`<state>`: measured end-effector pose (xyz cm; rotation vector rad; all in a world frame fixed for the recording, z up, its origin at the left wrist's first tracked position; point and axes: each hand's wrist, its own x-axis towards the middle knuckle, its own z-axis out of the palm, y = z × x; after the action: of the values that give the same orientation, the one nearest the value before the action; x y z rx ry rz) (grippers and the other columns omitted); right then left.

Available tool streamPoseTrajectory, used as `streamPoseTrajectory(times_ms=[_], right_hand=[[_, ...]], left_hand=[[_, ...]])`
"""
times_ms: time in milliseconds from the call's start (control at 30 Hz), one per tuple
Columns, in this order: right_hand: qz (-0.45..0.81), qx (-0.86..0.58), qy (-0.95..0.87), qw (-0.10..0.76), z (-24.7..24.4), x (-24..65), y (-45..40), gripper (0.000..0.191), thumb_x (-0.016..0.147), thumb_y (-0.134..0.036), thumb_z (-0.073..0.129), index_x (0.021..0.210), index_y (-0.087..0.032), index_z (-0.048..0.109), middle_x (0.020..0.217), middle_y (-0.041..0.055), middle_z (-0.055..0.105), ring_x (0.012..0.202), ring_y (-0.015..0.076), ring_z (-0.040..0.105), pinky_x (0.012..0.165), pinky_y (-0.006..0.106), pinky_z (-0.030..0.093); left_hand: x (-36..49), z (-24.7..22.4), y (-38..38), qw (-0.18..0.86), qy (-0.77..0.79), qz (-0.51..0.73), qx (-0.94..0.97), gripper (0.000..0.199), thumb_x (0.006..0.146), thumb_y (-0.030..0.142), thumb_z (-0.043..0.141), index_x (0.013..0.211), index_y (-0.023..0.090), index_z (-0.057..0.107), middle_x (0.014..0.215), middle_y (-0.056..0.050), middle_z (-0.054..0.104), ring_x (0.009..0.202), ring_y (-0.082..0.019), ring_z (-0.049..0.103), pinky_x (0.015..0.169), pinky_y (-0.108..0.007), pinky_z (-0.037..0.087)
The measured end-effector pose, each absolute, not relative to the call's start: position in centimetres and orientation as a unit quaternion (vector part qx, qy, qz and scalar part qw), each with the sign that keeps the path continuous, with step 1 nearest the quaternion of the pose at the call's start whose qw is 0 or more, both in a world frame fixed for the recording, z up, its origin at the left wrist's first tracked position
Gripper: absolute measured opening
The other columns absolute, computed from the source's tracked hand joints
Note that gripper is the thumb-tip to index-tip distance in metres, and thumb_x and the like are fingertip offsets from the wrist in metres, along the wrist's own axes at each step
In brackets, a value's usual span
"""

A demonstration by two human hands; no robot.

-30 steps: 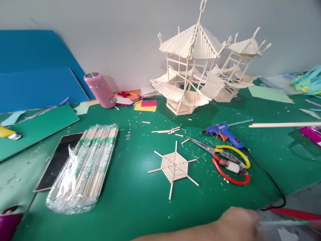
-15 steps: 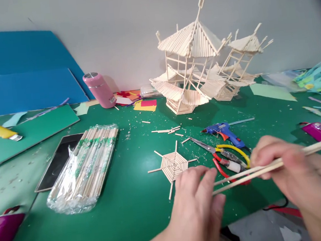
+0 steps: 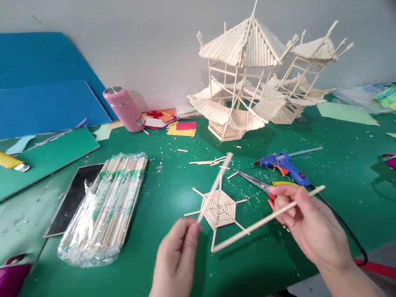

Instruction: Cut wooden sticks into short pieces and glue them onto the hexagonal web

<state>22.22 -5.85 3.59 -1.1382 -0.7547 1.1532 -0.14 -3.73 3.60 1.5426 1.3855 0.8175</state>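
Wooden sticks (image 3: 261,223) are held singly above the near middle of the desk (image 3: 109,287). On the left, a clear packet (image 3: 102,213) of more such sticks lies partly over a dark panel (image 3: 63,206), seemingly set aside yet within reach. Next, the left hand (image 3: 178,253) pinches one stick by its near end, probably to leave its length free; it slants across the edge of a web-shaped piece (image 3: 221,211), lying flat, perhaps for steadiness. Whether they touch, I cannot tell. Scissors (image 3: 255,180) and a glue gun (image 3: 281,161) seem parked rightward for easy reach. The right hand (image 3: 305,222) pinches its stick near the right end, the other end sloping down toward a spoke.
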Motion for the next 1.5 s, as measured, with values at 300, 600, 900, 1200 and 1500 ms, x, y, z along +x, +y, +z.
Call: streamPoseTrajectory(times_ms=[300,600,900,1200,1500], right_hand=[[0.613,-0.497,-0.217,0.574,2.1,17.8,1.2,0.034,0.069,-0.046,0.063,0.079,-0.014,0.067,0.064,0.0006,0.058,0.052,0.0074,0.049,0.042,0.018,0.039],[0.606,-0.532,-0.233,0.544,2.7,19.7,-1.9,0.029,0.074,-0.031,0.064,0.100,-0.020,0.060,0.085,0.0022,0.064,0.061,0.0079,0.049,0.053,0.020,0.040],[0.619,-0.486,-0.317,0.529,2.0,19.0,-6.0,0.021,0.080,-0.035,0.058,0.087,-0.019,0.067,0.065,-0.0003,0.054,0.058,0.0100,0.045,0.056,0.024,0.035],[0.599,-0.504,-0.271,0.560,1.4,19.4,-6.2,0.019,0.078,-0.036,0.060,0.080,-0.019,0.068,0.065,-0.0004,0.055,0.056,0.0078,0.044,0.053,0.022,0.035],[0.316,-0.635,-0.340,0.617,0.9,21.0,-8.1,0.039,0.080,-0.027,0.057,0.118,-0.030,0.048,0.093,0.0022,0.049,0.077,0.0137,0.049,0.065,0.028,0.041]], left_hand=[[-1.8,2.8,-3.0,0.415,0.601,0.458,0.507,0.022,0.079,0.039,0.054,0.086,0.018,0.056,0.070,0.001,0.054,0.062,-0.011,0.049,0.052,-0.019,0.040],[-1.9,2.9,-3.3,0.316,0.559,0.377,0.667,0.010,0.081,0.026,0.051,0.083,0.018,0.057,0.066,0.001,0.057,0.054,-0.010,0.050,0.048,-0.017,0.039],[0.0,2.2,-4.2,0.215,0.410,0.294,0.836,0.019,0.084,0.018,0.044,0.090,0.017,0.061,0.065,-0.003,0.060,0.056,-0.013,0.055,0.054,-0.023,0.044],[-1.5,1.9,-4.7,0.239,0.455,0.295,0.805,0.015,0.084,0.019,0.046,0.089,0.016,0.061,0.068,-0.001,0.059,0.059,-0.010,0.057,0.054,-0.018,0.046],[-2.3,1.7,-5.0,0.254,0.461,0.300,0.796,0.013,0.083,0.015,0.048,0.088,0.015,0.060,0.071,-0.002,0.056,0.062,-0.010,0.055,0.056,-0.017,0.044]])
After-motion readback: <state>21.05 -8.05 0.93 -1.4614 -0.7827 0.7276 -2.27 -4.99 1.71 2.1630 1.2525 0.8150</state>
